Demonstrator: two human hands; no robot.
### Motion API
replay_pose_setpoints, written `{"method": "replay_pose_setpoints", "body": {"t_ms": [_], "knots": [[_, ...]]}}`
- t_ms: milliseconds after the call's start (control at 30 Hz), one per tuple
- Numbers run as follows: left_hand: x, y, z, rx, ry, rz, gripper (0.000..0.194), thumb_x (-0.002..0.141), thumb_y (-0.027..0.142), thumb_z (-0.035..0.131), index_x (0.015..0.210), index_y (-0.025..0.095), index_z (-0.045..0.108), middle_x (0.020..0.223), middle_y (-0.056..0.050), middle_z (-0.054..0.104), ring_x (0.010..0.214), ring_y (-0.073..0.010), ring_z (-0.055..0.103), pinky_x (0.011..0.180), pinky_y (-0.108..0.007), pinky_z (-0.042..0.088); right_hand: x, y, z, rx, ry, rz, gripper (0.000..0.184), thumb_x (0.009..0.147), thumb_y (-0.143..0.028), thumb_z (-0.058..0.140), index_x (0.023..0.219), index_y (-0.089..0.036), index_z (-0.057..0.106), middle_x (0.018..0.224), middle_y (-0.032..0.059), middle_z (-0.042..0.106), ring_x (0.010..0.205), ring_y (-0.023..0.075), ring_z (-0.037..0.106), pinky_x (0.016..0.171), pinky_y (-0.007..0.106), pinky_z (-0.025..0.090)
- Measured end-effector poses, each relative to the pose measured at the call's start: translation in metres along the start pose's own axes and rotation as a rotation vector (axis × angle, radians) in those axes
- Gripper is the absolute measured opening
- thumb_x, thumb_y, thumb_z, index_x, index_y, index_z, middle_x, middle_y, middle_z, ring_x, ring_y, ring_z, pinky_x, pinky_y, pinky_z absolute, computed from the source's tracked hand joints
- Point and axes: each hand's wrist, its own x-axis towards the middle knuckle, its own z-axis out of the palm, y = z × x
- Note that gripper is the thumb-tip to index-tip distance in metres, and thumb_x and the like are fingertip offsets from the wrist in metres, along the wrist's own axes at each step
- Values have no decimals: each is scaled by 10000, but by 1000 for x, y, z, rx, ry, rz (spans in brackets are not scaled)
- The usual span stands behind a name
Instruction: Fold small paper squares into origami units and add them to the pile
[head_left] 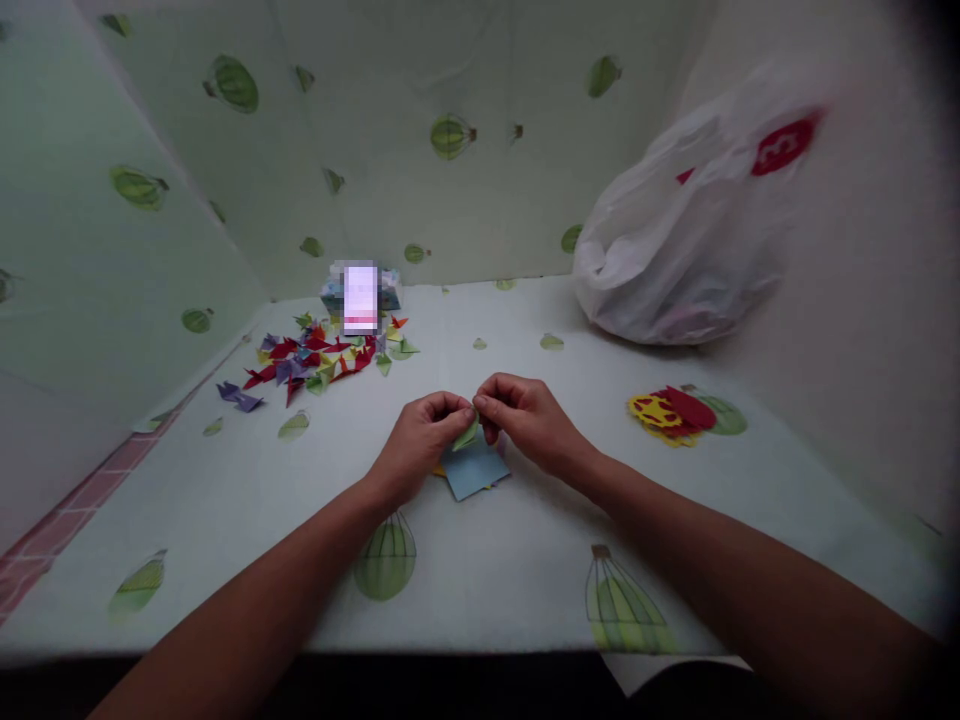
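Between my two hands, a small piece of folded green paper (466,436) is held just above a stack of coloured paper squares (477,472), whose top sheet is light blue. My left hand (424,435) pinches the green paper with thumb and forefinger. From the other side, my right hand (523,415) closes its thumb and fingers at the paper's upper tip. The fingers cover part of the folded paper, so its full shape is hidden. Orange and other coloured edges peek out from under the blue sheet.
Several folded paper cranes (315,360) lie in a pile at the back left. Behind them a lit phone (361,296) leans on a tissue box (391,290). On the right are red and yellow paper cut-outs (671,414) and a white plastic bag (675,240) by the wall.
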Motion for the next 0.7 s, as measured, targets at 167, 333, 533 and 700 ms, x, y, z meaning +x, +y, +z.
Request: {"method": "replay_pose_setpoints", "body": {"t_ms": [167,333,533,700], "knots": [[-1,2,0,9,21,16,245,756,381,712,783,146,645,729,-2,596,666,-118,477,654,-273,353,1,1,0,63,3,11,262,868,-378,573,704,-174,564,608,-20,583,490,96,554,494,246,432],[-1,2,-1,11,68,35,236,761,375,706,773,149,643,730,4,589,671,-115,479,657,-266,363,2,2,-1,96,-32,8,199,819,-349,641,760,-165,591,613,-29,578,515,100,567,509,244,433],[0,-1,-1,-7,61,47,198,791,347,682,765,157,632,679,26,542,621,-99,432,616,-251,347,1,1,1,107,-33,26,162,801,-317,638,759,-170,585,569,-31,587,511,104,563,518,245,424],[1,-1,-3,87,78,126,183,799,342,671,807,161,644,778,-10,613,707,-124,507,667,-263,396,0,-2,2,81,-32,33,142,790,-300,626,744,-175,576,562,-36,584,507,102,554,524,245,417]]}}
